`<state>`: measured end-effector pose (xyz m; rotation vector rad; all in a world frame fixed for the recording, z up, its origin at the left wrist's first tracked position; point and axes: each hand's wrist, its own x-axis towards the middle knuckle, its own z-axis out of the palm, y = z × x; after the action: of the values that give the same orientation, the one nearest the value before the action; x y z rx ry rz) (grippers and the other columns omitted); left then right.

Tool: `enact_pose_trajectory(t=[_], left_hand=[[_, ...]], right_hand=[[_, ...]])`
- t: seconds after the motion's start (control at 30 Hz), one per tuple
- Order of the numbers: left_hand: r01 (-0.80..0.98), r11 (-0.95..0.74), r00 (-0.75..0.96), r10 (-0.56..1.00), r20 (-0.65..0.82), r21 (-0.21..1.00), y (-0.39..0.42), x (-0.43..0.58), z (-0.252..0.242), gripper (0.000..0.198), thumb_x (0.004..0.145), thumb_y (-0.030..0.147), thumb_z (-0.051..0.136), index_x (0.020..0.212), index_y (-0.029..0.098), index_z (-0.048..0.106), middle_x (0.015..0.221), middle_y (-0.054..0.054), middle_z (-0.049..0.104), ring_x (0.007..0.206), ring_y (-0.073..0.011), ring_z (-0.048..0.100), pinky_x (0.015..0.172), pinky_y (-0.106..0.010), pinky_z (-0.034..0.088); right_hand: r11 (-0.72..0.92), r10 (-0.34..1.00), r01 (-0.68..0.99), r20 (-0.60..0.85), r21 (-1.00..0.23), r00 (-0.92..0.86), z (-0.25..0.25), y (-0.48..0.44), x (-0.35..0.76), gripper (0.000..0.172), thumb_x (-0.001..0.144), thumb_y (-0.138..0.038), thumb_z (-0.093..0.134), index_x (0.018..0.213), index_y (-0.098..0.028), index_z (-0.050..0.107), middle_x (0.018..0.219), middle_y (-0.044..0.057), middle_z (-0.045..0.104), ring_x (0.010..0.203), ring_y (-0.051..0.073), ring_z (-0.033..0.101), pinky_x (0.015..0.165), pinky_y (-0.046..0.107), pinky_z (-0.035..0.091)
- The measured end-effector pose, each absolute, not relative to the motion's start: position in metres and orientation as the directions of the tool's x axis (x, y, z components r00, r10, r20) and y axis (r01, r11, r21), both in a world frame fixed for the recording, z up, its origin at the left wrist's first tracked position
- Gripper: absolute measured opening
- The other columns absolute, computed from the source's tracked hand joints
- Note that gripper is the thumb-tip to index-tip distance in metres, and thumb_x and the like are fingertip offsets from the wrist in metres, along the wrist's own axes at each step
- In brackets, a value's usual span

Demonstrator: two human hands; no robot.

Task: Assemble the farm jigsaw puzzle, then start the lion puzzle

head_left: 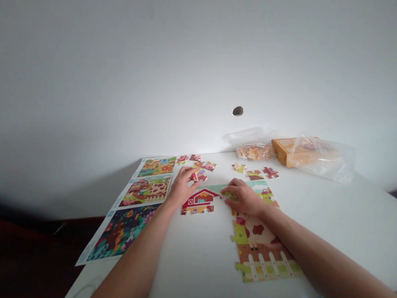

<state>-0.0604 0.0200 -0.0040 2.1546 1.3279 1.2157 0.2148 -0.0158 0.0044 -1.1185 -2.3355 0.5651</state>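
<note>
A partly joined farm jigsaw (262, 251) with a cow and white fence lies on the white table (329, 223). A separate joined chunk with a red barn (199, 201) lies left of it. My left hand (181, 184) pinches a small red and yellow puzzle piece (199, 175) just above the barn chunk. My right hand (245, 196) rests with curled fingers pressed on the upper left edge of the jigsaw, fingertips on a piece there. Loose pieces (204, 165) lie beyond both hands.
A reference sheet (136, 203) with three printed pictures lies at the left table edge. Further loose pieces (259, 173) sit behind the jigsaw. A plastic bag of pieces (253, 148) and an orange box in plastic (312, 155) stand at the back against the white wall.
</note>
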Motion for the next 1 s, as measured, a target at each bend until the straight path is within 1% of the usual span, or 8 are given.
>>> enact_pose_trajectory(t=[0.1, 0.2, 0.37, 0.53, 0.6, 0.7, 0.83, 1.0], left_hand=[[0.384, -0.495, 0.232, 0.869, 0.437, 0.779, 0.016, -0.056, -0.004, 0.046, 0.081, 0.025, 0.069, 0.126, 0.024, 0.061, 0.12, -0.007, 0.051, 0.107, -0.0204, 0.063, 0.093, -0.04, 0.058], [0.253, -0.438, 0.301, 0.883, 0.36, 0.863, 0.008, -0.048, -0.001, 0.047, 0.079, 0.026, 0.072, 0.125, 0.023, 0.062, 0.123, -0.008, 0.052, 0.107, -0.0218, 0.064, 0.095, -0.041, 0.056], [0.184, -0.388, 0.42, 0.862, 0.284, 0.903, -0.002, -0.037, 0.004, 0.048, 0.077, 0.025, 0.074, 0.124, 0.023, 0.064, 0.122, -0.009, 0.054, 0.107, -0.0218, 0.064, 0.094, -0.039, 0.056], [0.21, -0.339, 0.408, 0.883, 0.233, 0.917, -0.004, -0.037, 0.008, 0.045, 0.075, 0.03, 0.075, 0.118, 0.018, 0.066, 0.121, -0.01, 0.057, 0.091, -0.0172, 0.067, 0.086, -0.035, 0.058], [0.258, -0.318, 0.392, 0.898, 0.202, 0.912, -0.005, -0.039, 0.012, 0.042, 0.077, 0.032, 0.073, 0.116, 0.017, 0.066, 0.113, -0.009, 0.062, 0.082, -0.0146, 0.066, 0.078, -0.03, 0.058], [0.368, -0.306, 0.332, 0.925, 0.184, 0.878, -0.006, -0.041, 0.018, 0.036, 0.084, 0.035, 0.065, 0.114, 0.017, 0.068, 0.095, -0.005, 0.069, 0.074, -0.0132, 0.065, 0.067, -0.024, 0.055], [0.456, -0.342, 0.288, 0.93, 0.228, 0.822, -0.002, -0.044, 0.017, 0.03, 0.091, 0.037, 0.056, 0.105, 0.017, 0.072, 0.087, -0.005, 0.072, 0.077, -0.0155, 0.066, 0.069, -0.025, 0.053], [0.513, -0.331, 0.321, 0.93, 0.18, 0.792, 0.005, -0.045, 0.009, 0.029, 0.091, 0.035, 0.053, 0.104, 0.018, 0.074, 0.09, -0.005, 0.074, 0.08, -0.0169, 0.067, 0.071, -0.027, 0.052]], right_hand=[[0.578, 0.801, 0.602, 0.24, -0.551, -0.549, 0.005, -0.015, 0.215, 0.031, 0.084, -0.025, 0.065, 0.114, -0.023, 0.071, 0.105, 0.009, 0.058, 0.101, 0.023, 0.057, 0.093, 0.037, 0.046], [0.586, 0.794, 0.588, 0.248, -0.558, -0.556, 0.007, -0.016, 0.215, 0.037, 0.083, -0.024, 0.065, 0.12, -0.022, 0.067, 0.109, 0.01, 0.06, 0.104, 0.024, 0.056, 0.095, 0.038, 0.045], [0.61, 0.759, 0.476, 0.295, -0.634, -0.581, 0.016, -0.023, 0.213, 0.041, 0.086, -0.02, 0.06, 0.127, -0.022, 0.057, 0.113, 0.008, 0.065, 0.103, 0.022, 0.058, 0.092, 0.037, 0.046], [0.575, 0.751, 0.344, 0.312, -0.742, -0.582, 0.026, -0.033, 0.21, 0.048, 0.087, -0.017, 0.056, 0.133, -0.024, 0.048, 0.116, 0.006, 0.067, 0.096, 0.019, 0.063, 0.085, 0.033, 0.049], [0.591, 0.731, 0.338, 0.308, -0.733, -0.609, 0.029, -0.035, 0.21, 0.048, 0.086, -0.016, 0.056, 0.133, -0.025, 0.051, 0.117, 0.006, 0.068, 0.099, 0.019, 0.064, 0.088, 0.034, 0.049], [0.633, 0.689, 0.367, 0.279, -0.681, -0.669, 0.03, -0.035, 0.21, 0.041, 0.086, -0.016, 0.057, 0.126, -0.025, 0.062, 0.114, 0.007, 0.068, 0.099, 0.02, 0.064, 0.09, 0.034, 0.049], [0.674, 0.632, 0.348, 0.265, -0.651, -0.728, 0.03, -0.036, 0.209, 0.04, 0.085, -0.015, 0.057, 0.122, -0.026, 0.067, 0.111, 0.007, 0.069, 0.098, 0.019, 0.064, 0.091, 0.033, 0.049], [0.701, 0.585, 0.31, 0.269, -0.643, -0.765, 0.035, -0.038, 0.208, 0.044, 0.083, -0.012, 0.059, 0.123, -0.028, 0.067, 0.112, 0.005, 0.07, 0.104, 0.02, 0.062, 0.096, 0.034, 0.047]])
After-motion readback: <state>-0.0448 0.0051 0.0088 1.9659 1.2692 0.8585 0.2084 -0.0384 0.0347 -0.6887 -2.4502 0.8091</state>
